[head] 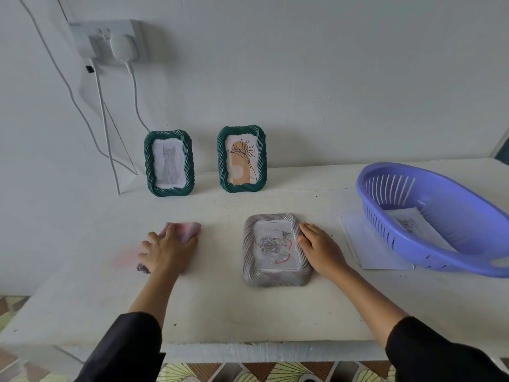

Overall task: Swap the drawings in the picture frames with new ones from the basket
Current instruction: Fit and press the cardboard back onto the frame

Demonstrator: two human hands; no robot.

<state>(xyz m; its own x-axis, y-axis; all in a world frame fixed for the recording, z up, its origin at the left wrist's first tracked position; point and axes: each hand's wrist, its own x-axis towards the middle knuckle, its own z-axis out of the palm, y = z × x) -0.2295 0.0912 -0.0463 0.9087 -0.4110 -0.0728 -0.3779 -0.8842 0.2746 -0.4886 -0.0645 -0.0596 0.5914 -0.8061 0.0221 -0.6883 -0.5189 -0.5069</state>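
A grey ribbed picture frame (275, 250) lies flat on the white table (234, 312), showing a rose drawing with red lines. My right hand (321, 250) rests on its right edge with fingers nearly straight. My left hand (168, 250) lies on a pink cloth (184, 230) to the left, fingers curled over it. Two green ribbed frames stand against the wall: one with a cat drawing (168, 163), one with a flower drawing (241, 159). The purple basket (429, 216) at the right holds a cat drawing (413, 224).
A white sheet of paper (369, 244) lies partly under the basket. A wall socket (110, 42) with plugs and white cables (104, 128) hangs at the upper left. The table's front edge is close to me, patterned floor below.
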